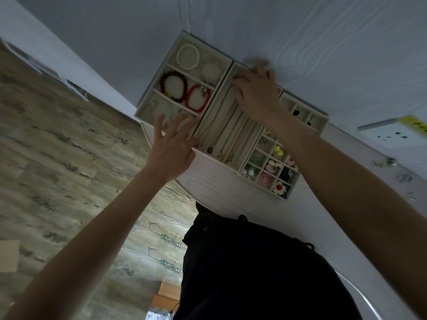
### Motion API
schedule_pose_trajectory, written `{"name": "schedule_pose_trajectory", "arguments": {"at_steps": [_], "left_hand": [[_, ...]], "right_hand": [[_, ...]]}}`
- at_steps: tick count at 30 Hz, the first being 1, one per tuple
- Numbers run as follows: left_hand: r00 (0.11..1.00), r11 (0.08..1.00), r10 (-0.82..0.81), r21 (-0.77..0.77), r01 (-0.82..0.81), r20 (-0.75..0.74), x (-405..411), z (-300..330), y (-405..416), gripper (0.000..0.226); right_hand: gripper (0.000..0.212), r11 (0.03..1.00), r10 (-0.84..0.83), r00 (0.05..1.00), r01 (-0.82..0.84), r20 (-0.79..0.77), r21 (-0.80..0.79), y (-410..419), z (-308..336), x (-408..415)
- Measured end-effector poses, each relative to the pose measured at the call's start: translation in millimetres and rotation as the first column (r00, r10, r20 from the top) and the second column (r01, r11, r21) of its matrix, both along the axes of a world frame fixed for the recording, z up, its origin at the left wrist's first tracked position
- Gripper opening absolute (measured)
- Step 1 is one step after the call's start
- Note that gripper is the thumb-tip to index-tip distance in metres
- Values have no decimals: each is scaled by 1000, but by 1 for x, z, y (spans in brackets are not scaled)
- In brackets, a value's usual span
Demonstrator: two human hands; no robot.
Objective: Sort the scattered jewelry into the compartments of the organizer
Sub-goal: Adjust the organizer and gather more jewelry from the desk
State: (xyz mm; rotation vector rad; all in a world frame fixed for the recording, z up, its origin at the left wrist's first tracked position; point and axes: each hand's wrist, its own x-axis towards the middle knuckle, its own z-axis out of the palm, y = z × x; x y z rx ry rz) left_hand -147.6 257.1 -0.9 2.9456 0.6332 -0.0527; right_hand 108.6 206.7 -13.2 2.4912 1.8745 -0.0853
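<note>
Head view, tilted steeply: a beige jewelry organizer (227, 116) of three trays side by side sits at the edge of a pale wood-grain worktop (323, 42). Under the left hand (172, 144), whose fingers are spread and relaxed over the tray's near corner, bead bracelets lie in wide compartments: a white pearl bracelet (187, 56), a dark red bracelet (173, 86) and a bright red bracelet (198, 98). Between the hands, necklaces (225, 135) lie in long slots. The right hand (257, 93) reaches over that middle tray's far end, fingers bent; whether it holds anything I cannot tell. Beneath the right forearm, small square cells hold colorful earrings (272, 167).
</note>
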Motion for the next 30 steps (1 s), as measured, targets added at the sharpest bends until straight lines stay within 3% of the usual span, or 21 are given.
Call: {"name": "schedule_pose_trajectory", "arguments": {"at_steps": [7, 15, 22, 30], "left_hand": [[999, 997, -36, 66, 36, -2, -2, -4, -12, 26], [975, 962, -84, 238, 133, -208, 7, -1, -20, 20], [953, 944, -175, 233, 234, -248, 5, -1, -14, 23], [936, 928, -221, 235, 289, -276, 9, 2, -9, 21]], "right_hand": [[40, 996, 48, 999, -47, 7, -71, 4, -2, -8], [43, 992, -47, 998, 42, -43, -119, 15, 3, -4], [42, 993, -64, 993, 53, -103, -105, 13, 6, -3], [43, 995, 43, 999, -45, -29, -87, 4, 5, -11]]}}
